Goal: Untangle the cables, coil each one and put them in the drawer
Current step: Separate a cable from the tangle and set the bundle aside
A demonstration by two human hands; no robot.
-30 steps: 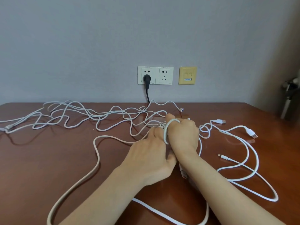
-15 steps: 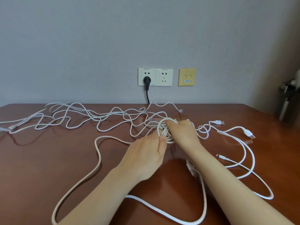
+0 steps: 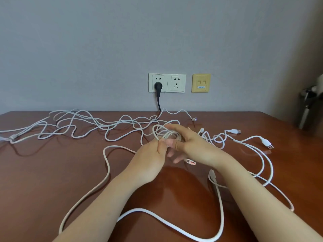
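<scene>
A small coil of thin grey cable (image 3: 170, 135) is held above the middle of the brown table (image 3: 43, 172). My right hand (image 3: 194, 145) grips the coil, thumb pressed on its loops. My left hand (image 3: 150, 159) pinches a strand at the coil's left edge. The rest of that grey cable (image 3: 73, 126) sprawls tangled across the table's far left. A clear network plug (image 3: 190, 162) hangs below my right hand. A thick white flat cable (image 3: 176, 226) loops near the front edge. White USB cables (image 3: 262, 154) lie at the right.
A black plug (image 3: 158, 86) sits in the wall socket behind the table, its cord dropping to the table's back edge. A yellow network wall plate (image 3: 201, 82) is beside it. A metal object (image 3: 307, 105) stands at the far right. No drawer is in view.
The coil moved off my right hand's back into its palm, and the hand turned thumb-up. My left hand shifted from under the right hand to pinching a strand at the coil.
</scene>
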